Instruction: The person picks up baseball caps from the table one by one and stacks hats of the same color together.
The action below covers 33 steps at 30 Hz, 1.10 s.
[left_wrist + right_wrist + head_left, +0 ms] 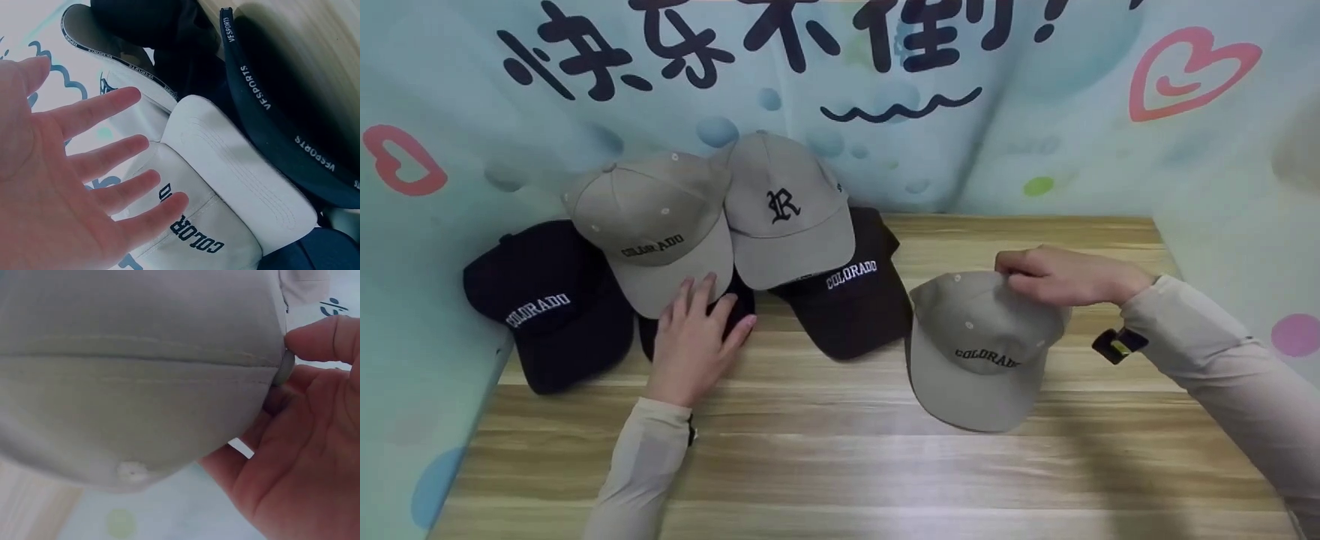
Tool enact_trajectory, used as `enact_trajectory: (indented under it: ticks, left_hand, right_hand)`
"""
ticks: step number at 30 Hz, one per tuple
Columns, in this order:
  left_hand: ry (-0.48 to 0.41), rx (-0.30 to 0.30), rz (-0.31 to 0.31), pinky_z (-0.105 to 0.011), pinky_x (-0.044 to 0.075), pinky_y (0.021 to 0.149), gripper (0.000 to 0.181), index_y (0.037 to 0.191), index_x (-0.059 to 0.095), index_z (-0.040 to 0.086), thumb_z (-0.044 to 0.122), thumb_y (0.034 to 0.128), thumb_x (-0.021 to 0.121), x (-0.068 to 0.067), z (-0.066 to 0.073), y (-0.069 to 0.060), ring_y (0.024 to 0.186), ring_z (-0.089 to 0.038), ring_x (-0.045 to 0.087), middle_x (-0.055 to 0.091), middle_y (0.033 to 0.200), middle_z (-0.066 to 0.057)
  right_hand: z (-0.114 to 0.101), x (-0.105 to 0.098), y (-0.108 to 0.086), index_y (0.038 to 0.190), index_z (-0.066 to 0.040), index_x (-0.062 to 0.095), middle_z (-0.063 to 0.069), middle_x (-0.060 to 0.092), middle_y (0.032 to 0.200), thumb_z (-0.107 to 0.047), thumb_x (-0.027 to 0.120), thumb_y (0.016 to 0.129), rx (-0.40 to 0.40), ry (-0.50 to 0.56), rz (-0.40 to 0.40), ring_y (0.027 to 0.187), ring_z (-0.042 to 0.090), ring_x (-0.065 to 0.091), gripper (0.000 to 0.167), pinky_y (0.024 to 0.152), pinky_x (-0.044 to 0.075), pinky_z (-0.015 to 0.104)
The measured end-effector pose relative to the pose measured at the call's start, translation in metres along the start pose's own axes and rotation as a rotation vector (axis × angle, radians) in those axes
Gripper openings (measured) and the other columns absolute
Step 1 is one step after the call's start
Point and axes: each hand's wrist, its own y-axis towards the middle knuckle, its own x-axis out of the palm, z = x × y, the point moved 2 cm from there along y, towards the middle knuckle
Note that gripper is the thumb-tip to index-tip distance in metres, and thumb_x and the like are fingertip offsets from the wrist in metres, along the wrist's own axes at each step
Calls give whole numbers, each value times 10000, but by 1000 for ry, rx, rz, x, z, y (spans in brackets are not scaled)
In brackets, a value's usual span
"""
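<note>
My right hand [1057,277] pinches the top button of a grey COLORADO baseball cap [979,386], which hangs brim toward me at the right; the right wrist view shows thumb and fingers at the cap's [140,416] button. My left hand [694,345], fingers spread, is at the brim of another grey COLORADO cap [660,202]. In the left wrist view its palm [62,169] faces the cap [242,174] and holds nothing. A dark cap [741,304] lies partly hidden under that brim and my left hand.
A navy COLORADO cap [562,322] lies at the far left. Beside the grey caps, a grey cap with an R emblem [787,217] rests over a dark brown COLORADO cap [859,315]. They lie on a wood-grain table [810,465] against a printed backdrop [1035,150].
</note>
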Motion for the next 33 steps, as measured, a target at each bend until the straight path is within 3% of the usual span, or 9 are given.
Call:
enact_trajectory:
  ticks: [10, 19, 27, 33]
  left_hand:
    - [19, 1, -60, -625, 276, 1019, 551, 1270, 595, 3, 465, 991, 486, -2, 5, 6, 1378, -436, 223, 350, 1475, -232]
    - [84, 75, -26, -607, 307, 1004, 529, 1207, 624, 1, 463, 995, 478, -11, 15, 25, 1344, -431, 286, 394, 1439, -234]
    - [144, 110, 4, -613, 283, 1014, 451, 1162, 615, -6, 400, 984, 535, -27, 22, 53, 1347, -427, 278, 378, 1443, -230]
    - [190, 80, 5, -631, 210, 1049, 409, 1249, 579, 1, 274, 945, 603, -48, 10, 73, 1374, -433, 215, 334, 1468, -231]
  right_hand:
    - [35, 17, 15, 874, -86, 556, 8, 517, 760, -76, 450, 960, 95, -14, 51, 697, 166, 500, 138, 622, 415, 328]
    - [45, 21, 15, 1047, -38, 592, 101, 637, 904, -165, 488, 997, 177, -7, 121, 794, 217, 585, 171, 682, 469, 373]
    - [34, 23, 6, 1155, 4, 561, 172, 617, 1033, -165, 519, 990, 119, -79, 245, 942, 326, 606, 240, 791, 477, 478]
    - [20, 26, -4, 1149, 11, 581, 186, 597, 1078, -124, 565, 962, 33, -175, 336, 973, 367, 600, 232, 821, 466, 509]
